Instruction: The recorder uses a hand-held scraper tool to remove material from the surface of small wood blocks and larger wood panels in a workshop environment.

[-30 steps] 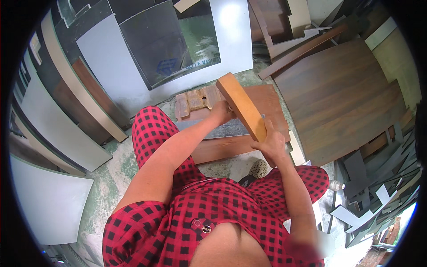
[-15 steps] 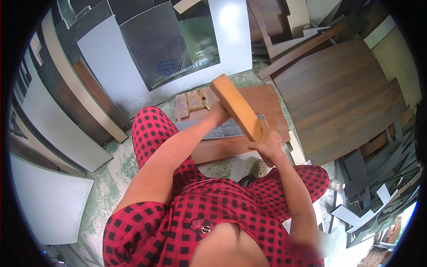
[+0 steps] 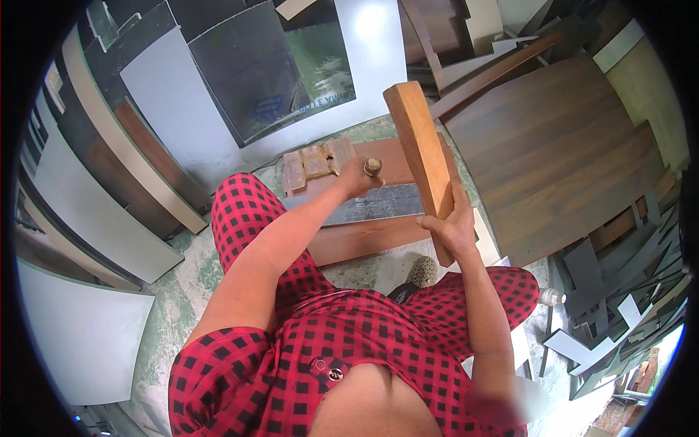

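My right hand [image 3: 453,226] is closed round the lower part of a long orange-brown wooden block [image 3: 424,149], held up at a tilt with its far end leaning left. To its left, my left hand [image 3: 357,178] grips a tool handle [image 3: 372,167] whose round, wood-coloured end faces up; the rest of it is hidden below the fist. Under both hands lies a low reddish-brown board [image 3: 357,242] with a grey, scuffed strip [image 3: 371,206] across it. Just past my left hand, a worn wooden piece [image 3: 317,162] with yellowish patches rests on the board's far left.
White and black panels [image 3: 182,95] lean at the back and left. A large dark-brown board [image 3: 553,160] stands at the right, with a heap of grey and white offcuts [image 3: 611,291] below it. My bent knees in checked cloth flank the low board.
The wooden block has swung more upright and moved right with my right hand. My left hand is now apart from it, and the round handle end has come into sight.
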Demonstrator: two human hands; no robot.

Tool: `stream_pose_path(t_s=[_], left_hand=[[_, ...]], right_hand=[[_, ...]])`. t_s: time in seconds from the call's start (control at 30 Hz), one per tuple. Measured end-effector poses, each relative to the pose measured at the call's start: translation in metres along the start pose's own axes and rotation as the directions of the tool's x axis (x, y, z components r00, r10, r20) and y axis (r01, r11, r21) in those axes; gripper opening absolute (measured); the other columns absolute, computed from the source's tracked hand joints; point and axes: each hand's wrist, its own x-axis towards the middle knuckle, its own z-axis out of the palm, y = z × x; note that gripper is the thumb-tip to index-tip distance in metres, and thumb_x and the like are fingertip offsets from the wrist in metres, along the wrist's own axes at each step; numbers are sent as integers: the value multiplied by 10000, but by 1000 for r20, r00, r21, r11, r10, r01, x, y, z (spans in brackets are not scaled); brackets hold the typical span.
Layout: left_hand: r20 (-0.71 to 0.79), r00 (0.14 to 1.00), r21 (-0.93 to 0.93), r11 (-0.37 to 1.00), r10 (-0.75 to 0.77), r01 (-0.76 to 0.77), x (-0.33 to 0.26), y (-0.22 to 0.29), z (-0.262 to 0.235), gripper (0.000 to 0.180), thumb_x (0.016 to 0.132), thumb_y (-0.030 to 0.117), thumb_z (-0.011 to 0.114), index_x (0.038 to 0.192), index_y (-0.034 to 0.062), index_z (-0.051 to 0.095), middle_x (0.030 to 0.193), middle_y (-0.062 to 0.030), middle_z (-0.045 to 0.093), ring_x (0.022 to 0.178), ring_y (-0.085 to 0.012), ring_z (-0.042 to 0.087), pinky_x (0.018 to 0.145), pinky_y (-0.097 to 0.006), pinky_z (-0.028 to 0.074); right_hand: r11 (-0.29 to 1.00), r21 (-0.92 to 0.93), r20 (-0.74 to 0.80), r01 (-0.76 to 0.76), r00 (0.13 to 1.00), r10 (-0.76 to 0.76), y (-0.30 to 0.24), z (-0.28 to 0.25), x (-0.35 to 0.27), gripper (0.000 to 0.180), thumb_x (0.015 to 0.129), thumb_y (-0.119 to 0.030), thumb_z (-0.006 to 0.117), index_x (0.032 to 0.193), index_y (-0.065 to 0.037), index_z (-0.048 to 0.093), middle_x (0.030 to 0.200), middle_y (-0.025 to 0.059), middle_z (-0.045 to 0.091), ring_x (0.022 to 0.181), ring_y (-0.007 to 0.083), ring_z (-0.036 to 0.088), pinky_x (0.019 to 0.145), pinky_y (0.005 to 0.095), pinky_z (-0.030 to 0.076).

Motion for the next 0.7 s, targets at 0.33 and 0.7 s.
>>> stream_pose_path(t_s=[0.33,0.7], left_hand=[[49,997,-317,945,-65,78,3,-17,10,317,634,251,748,776,10,598,738,-131,644,706,-273,622,666,-391,478],[81,996,-450,891,-32,65,-2,-10,7,178,691,121,706,834,46,633,750,-53,632,692,-120,564,645,-286,470]], right_hand=[[959,-165,-59,233,968,-245,-6,4,-7,891,521,-310,788,1266,-9,402,968,233,608,891,398,608,763,453,478],[962,-149,51,230,973,-225,-8,14,-4,742,536,-287,784,1136,-10,446,929,218,609,854,347,621,751,408,488]])
